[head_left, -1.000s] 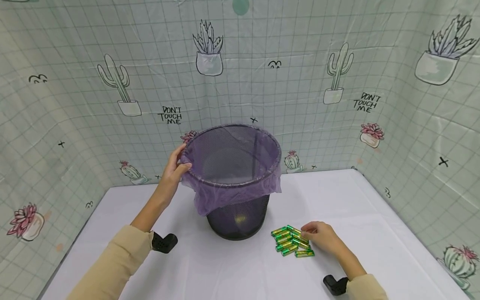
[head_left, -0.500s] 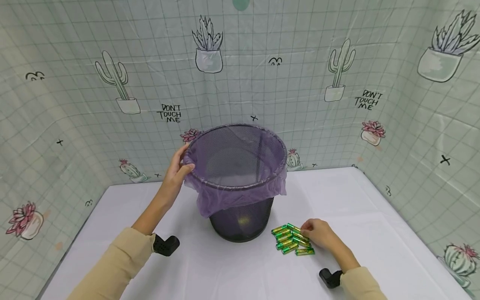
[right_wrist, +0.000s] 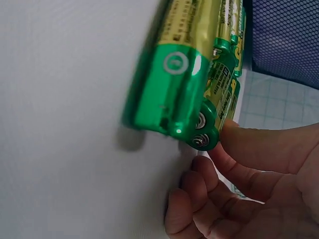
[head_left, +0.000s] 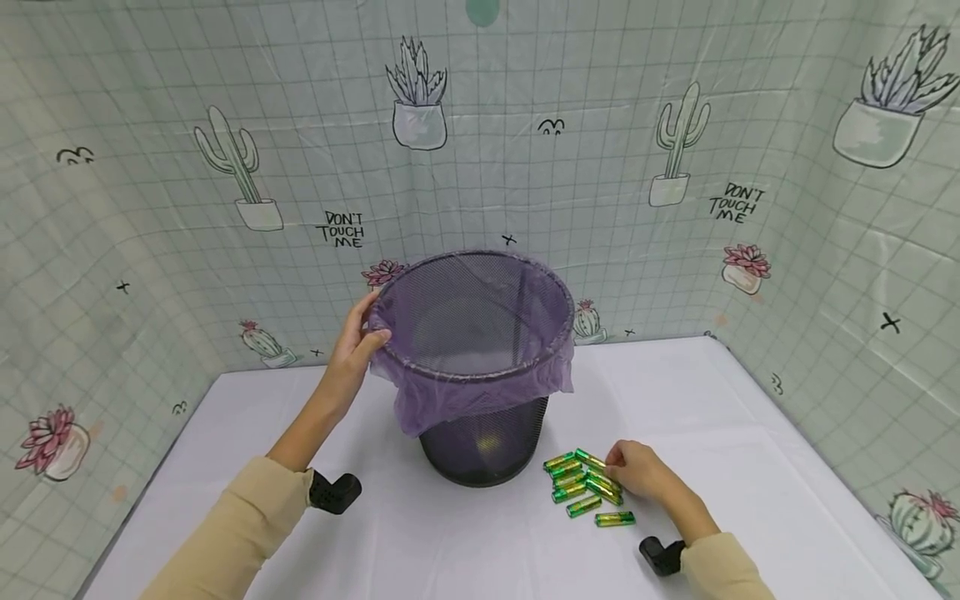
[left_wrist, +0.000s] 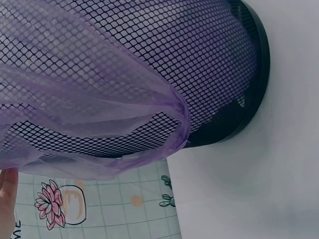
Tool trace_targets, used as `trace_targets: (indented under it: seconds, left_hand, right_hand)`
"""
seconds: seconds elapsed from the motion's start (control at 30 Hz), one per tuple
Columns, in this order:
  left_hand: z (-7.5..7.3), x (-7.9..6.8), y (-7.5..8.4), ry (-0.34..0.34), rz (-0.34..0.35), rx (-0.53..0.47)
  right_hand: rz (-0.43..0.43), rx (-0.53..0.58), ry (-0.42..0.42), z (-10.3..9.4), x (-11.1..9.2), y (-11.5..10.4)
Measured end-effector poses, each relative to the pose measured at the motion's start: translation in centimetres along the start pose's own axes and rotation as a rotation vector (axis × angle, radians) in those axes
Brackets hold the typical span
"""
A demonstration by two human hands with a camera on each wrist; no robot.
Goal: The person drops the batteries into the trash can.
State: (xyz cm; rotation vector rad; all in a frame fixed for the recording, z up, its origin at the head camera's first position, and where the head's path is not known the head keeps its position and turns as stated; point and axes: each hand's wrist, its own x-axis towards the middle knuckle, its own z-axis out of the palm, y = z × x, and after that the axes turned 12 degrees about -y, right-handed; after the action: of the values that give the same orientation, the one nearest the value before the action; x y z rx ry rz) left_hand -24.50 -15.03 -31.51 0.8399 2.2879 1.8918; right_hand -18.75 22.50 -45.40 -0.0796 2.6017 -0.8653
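A black mesh wastebasket stands on the table, lined with a purple bin bag folded over its rim. My left hand grips the rim at its left side, thumb over the near edge; only a fingertip shows in the left wrist view. Several green-and-gold batteries lie in a cluster right of the basket. At the cluster's right edge, my right hand pinches a battery between thumb and index finger, the other fingers curled beneath. One battery lies apart, nearest the front.
A white cloth covers the table. Behind and at both sides hangs a grid-patterned curtain with printed cacti. A black wrist device sits on the left wrist, and a similar device on the right.
The wastebasket, with my left hand on it, has shifted slightly right. Batteries at the cluster's front have slid nearer and spread apart, while two by my right hand now lie closer together.
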Motion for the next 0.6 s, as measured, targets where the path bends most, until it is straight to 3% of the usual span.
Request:
trace_targets:
  seconds: [0.33,0.6]
  left_hand:
    - [-0.1,0.0,-0.2,0.005,-0.009,0.015]
    - [0.1,0.0,0.0,0.006,-0.002,0.007]
  right_hand:
    - [-0.110,-0.001,0.041,-0.2,-0.5,0.1]
    - [-0.202,0.017,0.083,-2.0,-1.7,-0.9]
